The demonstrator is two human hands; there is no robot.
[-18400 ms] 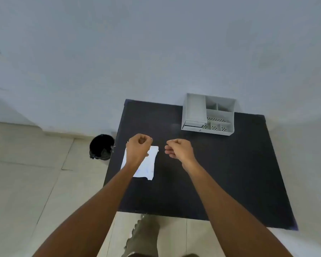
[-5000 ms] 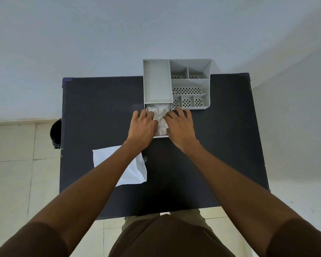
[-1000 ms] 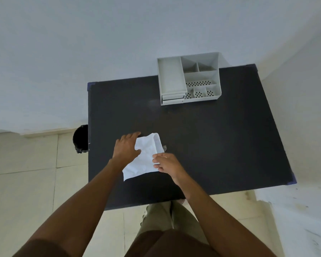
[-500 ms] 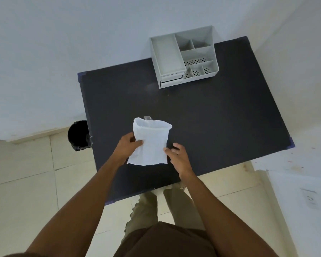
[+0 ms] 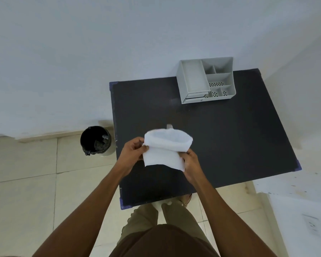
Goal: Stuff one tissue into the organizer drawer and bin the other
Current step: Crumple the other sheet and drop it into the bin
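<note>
2 hands hold 1 tissue above the table.

Left hand (image 5: 133, 152) and right hand (image 5: 190, 160) pinch the white tissue (image 5: 165, 151) over the black table (image 5: 230, 136); the organizer (image 5: 205, 80) sits at its far edge, drawer (image 5: 195, 95) apparently closed; the bin (image 5: 95, 140) stands left of it.

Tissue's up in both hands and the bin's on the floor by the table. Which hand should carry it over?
Left, probably. The black bin stands off the table's left edge, on the left hand's side. The right hand would have to cross over. Both already grip the tissue.
</note>
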